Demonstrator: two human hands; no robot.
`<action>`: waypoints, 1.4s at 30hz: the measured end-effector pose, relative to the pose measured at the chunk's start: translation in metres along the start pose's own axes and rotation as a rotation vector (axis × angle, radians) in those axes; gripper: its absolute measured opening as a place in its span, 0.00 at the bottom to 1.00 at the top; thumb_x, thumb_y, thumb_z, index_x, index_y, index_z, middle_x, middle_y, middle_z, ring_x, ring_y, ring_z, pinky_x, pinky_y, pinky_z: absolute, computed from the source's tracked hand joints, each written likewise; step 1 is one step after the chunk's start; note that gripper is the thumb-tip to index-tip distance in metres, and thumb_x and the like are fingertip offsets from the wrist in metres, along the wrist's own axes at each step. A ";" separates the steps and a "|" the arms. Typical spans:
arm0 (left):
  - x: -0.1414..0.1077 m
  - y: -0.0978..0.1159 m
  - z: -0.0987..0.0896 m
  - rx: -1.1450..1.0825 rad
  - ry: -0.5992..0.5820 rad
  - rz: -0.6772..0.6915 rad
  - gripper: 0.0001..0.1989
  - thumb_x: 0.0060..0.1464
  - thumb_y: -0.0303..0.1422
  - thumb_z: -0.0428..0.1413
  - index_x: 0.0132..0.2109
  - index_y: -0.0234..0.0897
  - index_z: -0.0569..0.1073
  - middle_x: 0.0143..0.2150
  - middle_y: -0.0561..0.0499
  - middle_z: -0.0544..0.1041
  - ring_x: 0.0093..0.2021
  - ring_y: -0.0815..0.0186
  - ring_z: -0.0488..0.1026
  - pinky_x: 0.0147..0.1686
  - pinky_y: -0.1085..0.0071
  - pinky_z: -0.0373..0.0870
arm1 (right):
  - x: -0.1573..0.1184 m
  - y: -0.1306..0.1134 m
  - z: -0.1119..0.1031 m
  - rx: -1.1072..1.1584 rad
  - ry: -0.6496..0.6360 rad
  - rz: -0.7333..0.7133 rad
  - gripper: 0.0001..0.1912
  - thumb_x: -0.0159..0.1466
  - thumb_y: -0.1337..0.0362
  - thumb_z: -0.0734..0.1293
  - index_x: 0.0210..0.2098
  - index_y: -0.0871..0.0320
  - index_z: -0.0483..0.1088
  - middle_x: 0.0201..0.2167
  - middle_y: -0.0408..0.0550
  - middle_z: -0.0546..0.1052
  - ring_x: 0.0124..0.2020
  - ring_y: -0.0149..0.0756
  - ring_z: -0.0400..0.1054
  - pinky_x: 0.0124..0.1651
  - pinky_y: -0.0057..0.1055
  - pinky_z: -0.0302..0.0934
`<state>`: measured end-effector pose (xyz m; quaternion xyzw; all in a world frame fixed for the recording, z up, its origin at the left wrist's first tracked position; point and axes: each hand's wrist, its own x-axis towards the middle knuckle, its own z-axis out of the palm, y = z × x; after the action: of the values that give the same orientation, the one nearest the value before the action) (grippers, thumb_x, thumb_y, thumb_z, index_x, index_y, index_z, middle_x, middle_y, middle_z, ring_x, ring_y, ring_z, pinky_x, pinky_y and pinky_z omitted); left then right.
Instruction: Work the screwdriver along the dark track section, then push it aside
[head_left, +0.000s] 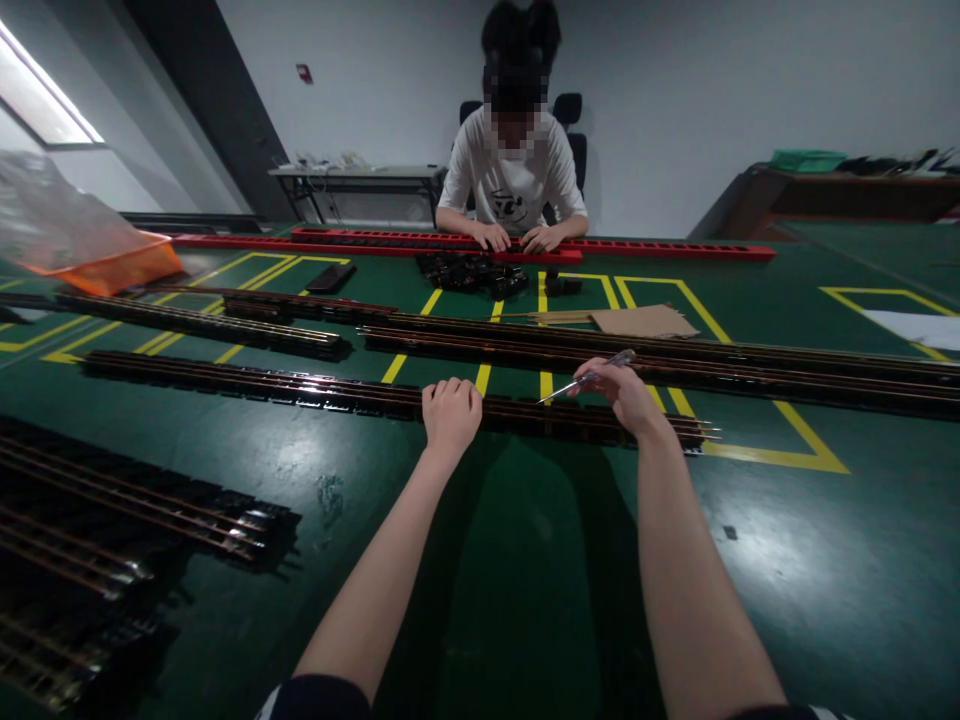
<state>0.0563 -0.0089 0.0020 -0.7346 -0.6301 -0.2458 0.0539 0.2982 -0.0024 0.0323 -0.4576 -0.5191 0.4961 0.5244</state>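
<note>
A long black rail with copper-coloured rods [352, 393] lies across the green table in front of me. My left hand [452, 415] is closed over the rail near its middle, fingers curled around its far edge. My right hand [619, 390] grips a screwdriver [581, 381] with a clear handle. Its thin shaft slants down to the left, and the tip is at the rail, right of my left hand; whether it touches cannot be made out. Bare rod ends stick out at the rail's right end.
Similar rails lie beyond [750, 365] and at the lower left [150, 490]. Farther back are black parts [472, 273], cardboard [645, 321], an orange bin [112, 265] and a red strip [675, 250]. Opposite sits a person [514, 180], both hands at the red strip.
</note>
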 end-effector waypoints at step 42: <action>-0.003 0.013 0.003 -0.071 -0.010 0.087 0.18 0.63 0.32 0.40 0.36 0.36 0.75 0.37 0.48 0.78 0.38 0.62 0.72 0.44 0.63 0.61 | 0.004 0.003 0.002 -0.032 -0.047 0.002 0.09 0.53 0.58 0.65 0.24 0.57 0.73 0.22 0.45 0.77 0.29 0.39 0.71 0.40 0.35 0.61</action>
<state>0.0695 -0.0127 0.0011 -0.7640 -0.5887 -0.2618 0.0351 0.2961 0.0022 0.0296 -0.4547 -0.5387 0.4989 0.5041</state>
